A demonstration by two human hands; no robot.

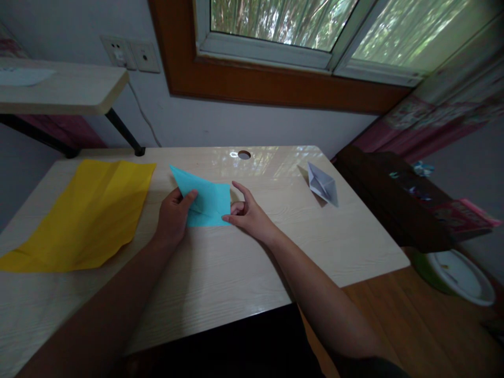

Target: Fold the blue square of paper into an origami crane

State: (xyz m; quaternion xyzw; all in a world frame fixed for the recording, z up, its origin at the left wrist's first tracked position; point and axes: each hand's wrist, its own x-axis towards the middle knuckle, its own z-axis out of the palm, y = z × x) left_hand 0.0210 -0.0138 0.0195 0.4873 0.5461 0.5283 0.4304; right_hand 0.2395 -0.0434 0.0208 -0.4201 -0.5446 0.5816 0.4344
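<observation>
A folded sheet of light-blue paper (pixel 210 202) is held up a little above the desk, with a pointed corner at its upper left. My left hand (pixel 173 212) grips its left side, thumb on the front face and the other fingers behind. At the lower right corner, my right hand (pixel 248 212) pinches the edge between the thumb and curled fingers, while its index finger points up, away from the paper. The fingers behind the sheet are partly hidden.
A large yellow sheet (pixel 86 215) lies at the left of the desk (pixel 236 262). A white folded paper boat (pixel 323 184) stands at the right. A raised shelf (pixel 74 86) is at the back left, and a green-and-white bin (pixel 457 275) is beyond the right edge.
</observation>
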